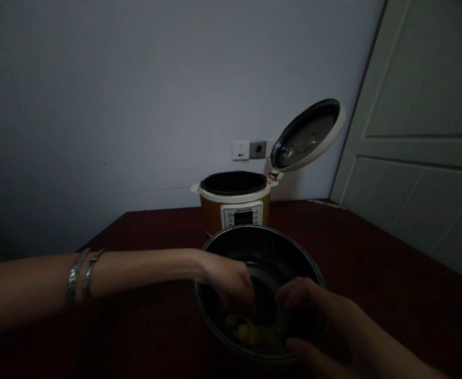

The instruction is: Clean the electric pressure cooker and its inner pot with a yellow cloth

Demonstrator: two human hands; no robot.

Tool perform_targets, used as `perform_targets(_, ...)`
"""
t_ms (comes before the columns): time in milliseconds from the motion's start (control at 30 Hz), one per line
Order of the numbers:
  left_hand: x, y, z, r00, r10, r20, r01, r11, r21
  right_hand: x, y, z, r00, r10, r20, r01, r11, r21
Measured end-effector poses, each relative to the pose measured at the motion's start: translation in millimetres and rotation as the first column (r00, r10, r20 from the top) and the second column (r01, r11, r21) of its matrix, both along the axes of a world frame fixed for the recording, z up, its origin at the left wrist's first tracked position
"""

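Note:
A dark round inner pot (264,239) stands on the table close in front of me. My left hand (233,281) reaches into it from the left, fingers curled downward and closed; what they hold, if anything, is hidden. Just under those fingertips, dim yellow-green pieces of food (254,335) lie at the pot's near side. My right hand (318,310) is over the right part of the pot, thumb and fingers spread apart. A pale, blurred patch shows between them, too dark to make out.
Behind the pot stands an electric cooker (234,210) with a control panel, its lid (308,137) raised to the right. Wall sockets (250,150) sit behind it. The dark red table (156,231) meets the wall, and a panelled door (420,158) rises at the right.

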State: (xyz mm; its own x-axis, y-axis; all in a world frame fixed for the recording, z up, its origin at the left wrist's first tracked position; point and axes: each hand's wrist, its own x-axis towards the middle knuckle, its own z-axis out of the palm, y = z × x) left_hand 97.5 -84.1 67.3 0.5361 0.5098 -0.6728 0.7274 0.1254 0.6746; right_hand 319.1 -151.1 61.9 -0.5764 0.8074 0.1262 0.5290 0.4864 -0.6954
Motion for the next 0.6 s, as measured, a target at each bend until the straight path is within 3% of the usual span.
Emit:
perform_targets(100,-5,3,1.2,0.998,0.035,0.052,-0.032,0.998,-0.057,-8,9,17.9,0.962,0.109,0.251,-0.070,0.984,-0.161)
perform_targets(167,-6,6,3.4,0.999,0.028,0.044,-0.024,0.996,-0.087,-16,14,23.4,0.915,0.226,0.335,-0.161,0.964,-0.211)
perform_targets(267,-8,17,17.8,0.996,-0.095,-0.002,0.094,0.991,-0.095,-27,21,25.1,0.857,0.362,0.367,-0.293,0.928,-0.230)
perform_targets(333,-12,27,35.2,0.991,-0.133,-0.029,0.135,0.989,0.060,-32,26,25.1,0.827,0.410,0.384,-0.342,0.910,-0.235)
perform_targets(367,-16,34,44.7,0.994,-0.096,-0.050,0.105,0.970,0.217,-35,29,25.3,0.817,0.423,0.393,-0.355,0.904,-0.237)
perform_targets(400,-21,40,53.8,0.996,-0.025,-0.088,0.059,0.911,0.408,-37,32,25.9,0.806,0.441,0.395,-0.370,0.896,-0.245)
perform_targets(467,-33,53,67.5,0.966,0.182,-0.184,0.021,0.655,0.756,-41,36,27.7,0.780,0.501,0.374,-0.415,0.862,-0.289)
perform_targets(500,-39,58,71.2,0.934,0.275,-0.227,0.048,0.533,0.845,-43,38,28.7,0.764,0.538,0.356,-0.443,0.838,-0.317)
perform_targets(533,-45,62,72.6,0.904,0.329,-0.272,0.086,0.483,0.871,-46,40,29.4,0.747,0.573,0.337,-0.469,0.814,-0.344)
perform_targets(567,-50,66,71.6,0.885,0.347,-0.311,0.114,0.486,0.866,-48,41,29.4,0.732,0.598,0.325,-0.484,0.793,-0.370)
perform_targets(600,-54,68,68.6,0.879,0.334,-0.341,0.126,0.527,0.841,-51,43,28.7,0.722,0.614,0.320,-0.486,0.778,-0.398)
